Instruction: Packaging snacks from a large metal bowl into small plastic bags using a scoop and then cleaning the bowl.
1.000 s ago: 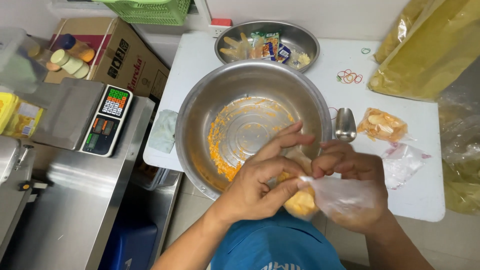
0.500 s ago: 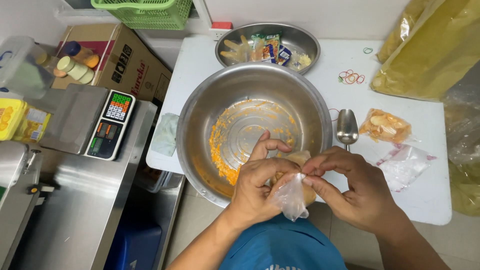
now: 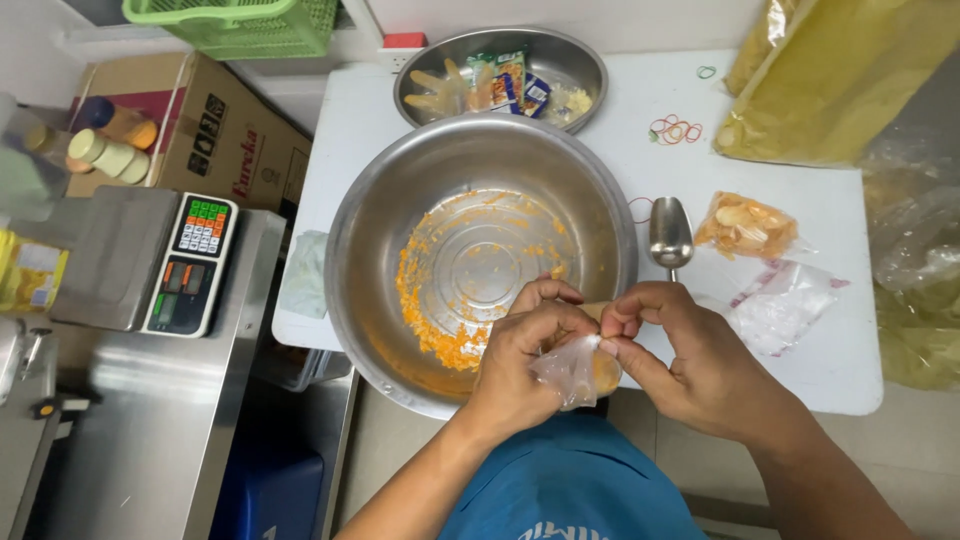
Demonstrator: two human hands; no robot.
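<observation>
Since half a second ago both hands sit closer together. My left hand [image 3: 520, 365] cups the small clear plastic bag [image 3: 572, 370], and my right hand [image 3: 690, 355], at 3 o'clock, pinches its neck over the steel mixing bowl's [image 3: 400, 200] near rim.
</observation>
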